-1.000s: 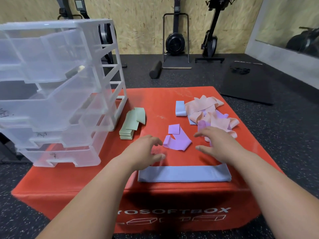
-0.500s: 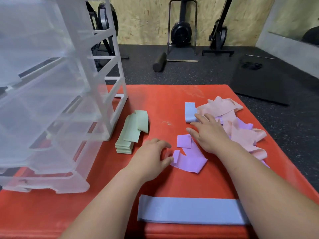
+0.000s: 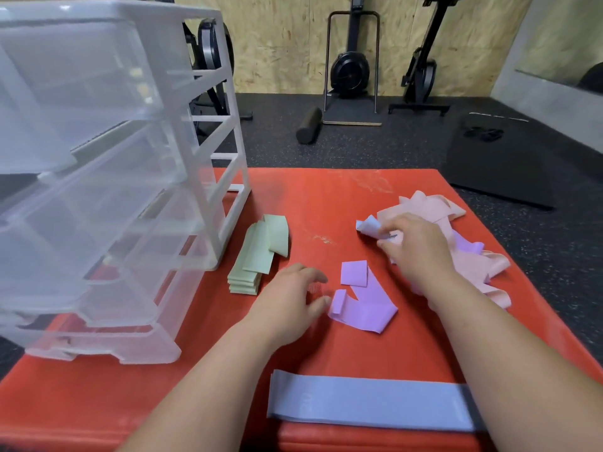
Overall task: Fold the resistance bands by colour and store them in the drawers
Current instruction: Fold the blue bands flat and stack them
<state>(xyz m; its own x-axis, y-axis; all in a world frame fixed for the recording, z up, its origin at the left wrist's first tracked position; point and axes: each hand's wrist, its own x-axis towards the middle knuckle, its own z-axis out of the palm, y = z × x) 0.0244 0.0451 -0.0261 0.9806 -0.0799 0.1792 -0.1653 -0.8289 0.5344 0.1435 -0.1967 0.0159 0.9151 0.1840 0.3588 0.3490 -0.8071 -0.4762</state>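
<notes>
A person's right hand (image 3: pixel 414 247) pinches a crumpled pale-blue resistance band (image 3: pixel 368 226) beside the far-right heap of pink bands (image 3: pixel 434 207) on the red padded surface (image 3: pixel 326 197), left hand (image 3: pixel 290 305) loose and empty; a slow pull should spare the heap.

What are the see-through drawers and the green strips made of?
The drawers look like clear, glossy hard plastic: you see through them and light glints on the edges. The green strips look like soft, matte stretchy fabric or rubber; they fold flat.
</notes>
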